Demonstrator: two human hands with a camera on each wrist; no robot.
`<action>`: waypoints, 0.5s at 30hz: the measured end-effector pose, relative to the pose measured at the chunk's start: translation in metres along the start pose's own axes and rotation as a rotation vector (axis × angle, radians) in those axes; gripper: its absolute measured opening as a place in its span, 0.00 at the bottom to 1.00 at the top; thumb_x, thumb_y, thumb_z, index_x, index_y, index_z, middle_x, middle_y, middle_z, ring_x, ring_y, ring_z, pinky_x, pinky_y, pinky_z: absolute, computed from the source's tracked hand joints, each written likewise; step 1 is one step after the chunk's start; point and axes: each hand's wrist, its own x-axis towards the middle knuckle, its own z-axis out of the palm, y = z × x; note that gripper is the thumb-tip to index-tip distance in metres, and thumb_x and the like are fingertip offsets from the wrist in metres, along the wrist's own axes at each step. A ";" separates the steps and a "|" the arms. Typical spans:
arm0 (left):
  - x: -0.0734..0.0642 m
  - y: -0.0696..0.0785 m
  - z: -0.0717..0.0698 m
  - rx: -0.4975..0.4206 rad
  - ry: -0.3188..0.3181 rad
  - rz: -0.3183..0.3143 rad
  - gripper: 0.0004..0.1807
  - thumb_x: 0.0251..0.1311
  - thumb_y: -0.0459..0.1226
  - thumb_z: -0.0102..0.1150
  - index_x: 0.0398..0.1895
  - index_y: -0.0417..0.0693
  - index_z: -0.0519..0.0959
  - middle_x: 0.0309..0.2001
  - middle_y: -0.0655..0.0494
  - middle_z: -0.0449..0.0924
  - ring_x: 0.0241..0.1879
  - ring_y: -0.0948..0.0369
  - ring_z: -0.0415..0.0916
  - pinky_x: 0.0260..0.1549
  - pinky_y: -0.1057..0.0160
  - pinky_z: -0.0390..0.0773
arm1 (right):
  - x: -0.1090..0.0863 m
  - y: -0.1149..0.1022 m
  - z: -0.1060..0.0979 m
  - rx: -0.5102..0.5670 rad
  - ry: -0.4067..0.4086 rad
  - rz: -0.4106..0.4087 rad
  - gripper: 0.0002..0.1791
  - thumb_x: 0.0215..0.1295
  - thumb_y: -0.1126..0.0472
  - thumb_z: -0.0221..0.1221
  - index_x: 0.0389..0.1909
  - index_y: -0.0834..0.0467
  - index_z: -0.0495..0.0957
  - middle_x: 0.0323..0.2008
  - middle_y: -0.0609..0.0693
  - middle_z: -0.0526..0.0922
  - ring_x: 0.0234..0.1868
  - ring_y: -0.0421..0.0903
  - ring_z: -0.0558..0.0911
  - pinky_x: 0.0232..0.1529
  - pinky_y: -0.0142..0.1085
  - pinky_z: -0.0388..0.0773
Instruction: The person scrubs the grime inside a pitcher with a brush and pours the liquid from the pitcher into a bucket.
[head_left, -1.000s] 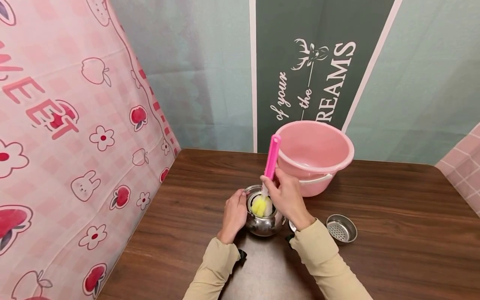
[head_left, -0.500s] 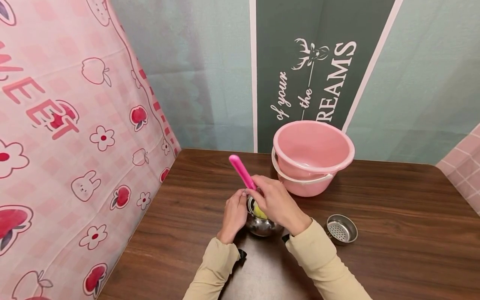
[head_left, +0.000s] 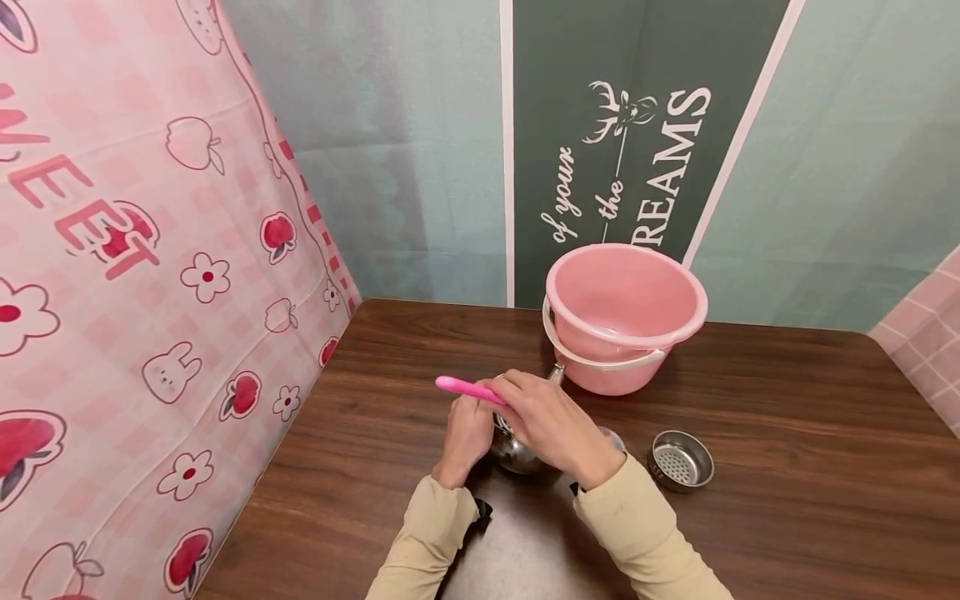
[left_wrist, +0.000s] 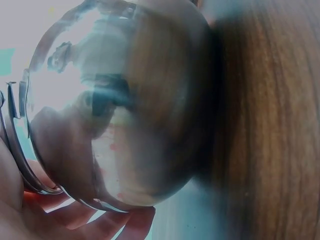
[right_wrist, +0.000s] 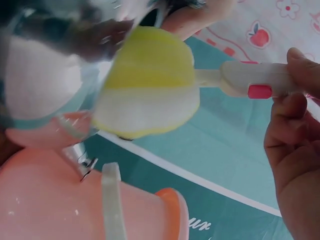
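A shiny round steel teapot (head_left: 516, 458) stands on the table, mostly covered by the hands in the head view. My left hand (head_left: 468, 435) grips it at its left side; in the left wrist view its fingers (left_wrist: 137, 222) curl behind the pot's handle and body. With my right hand (head_left: 551, 421) I hold a sponge brush by its pink handle (head_left: 468, 389), which slants low to the left. The brush's yellow and white sponge head (right_wrist: 150, 82) sits partly inside the pot's mouth in the right wrist view. The pot's spout (head_left: 557, 373) points toward the bucket.
A pink bucket (head_left: 611, 379) with a white handle stands behind the pot. To the right lies a small perforated steel strainer (head_left: 681, 461). A shiny round piece (head_left: 613, 438) shows partly behind my right wrist. Brown wooden tabletop (head_left: 795, 467) surrounds them, with printed cloths behind and left.
The brush handle has swung from upright to leaning far left, and my right hand has moved left and turned over the pot's mouth. The spout now shows. My left hand keeps its place.
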 end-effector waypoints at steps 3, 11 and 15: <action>0.000 0.000 0.001 -0.016 0.004 0.035 0.18 0.72 0.41 0.40 0.43 0.47 0.82 0.39 0.50 0.85 0.42 0.53 0.81 0.42 0.52 0.78 | -0.004 0.002 0.000 -0.023 0.016 -0.027 0.12 0.60 0.63 0.64 0.45 0.54 0.78 0.37 0.46 0.81 0.36 0.41 0.81 0.39 0.35 0.80; -0.001 0.002 0.001 0.032 0.018 0.037 0.16 0.72 0.38 0.41 0.45 0.48 0.81 0.43 0.50 0.85 0.46 0.51 0.82 0.45 0.49 0.78 | -0.015 0.012 0.001 -0.010 0.110 -0.104 0.10 0.59 0.65 0.64 0.42 0.57 0.77 0.37 0.47 0.80 0.35 0.41 0.80 0.41 0.34 0.79; 0.001 0.002 0.001 -0.002 0.013 -0.008 0.16 0.71 0.38 0.41 0.45 0.47 0.82 0.45 0.50 0.85 0.49 0.50 0.81 0.49 0.48 0.76 | -0.020 0.015 0.000 0.043 0.156 -0.107 0.09 0.71 0.57 0.53 0.42 0.57 0.78 0.37 0.46 0.80 0.37 0.41 0.81 0.43 0.33 0.78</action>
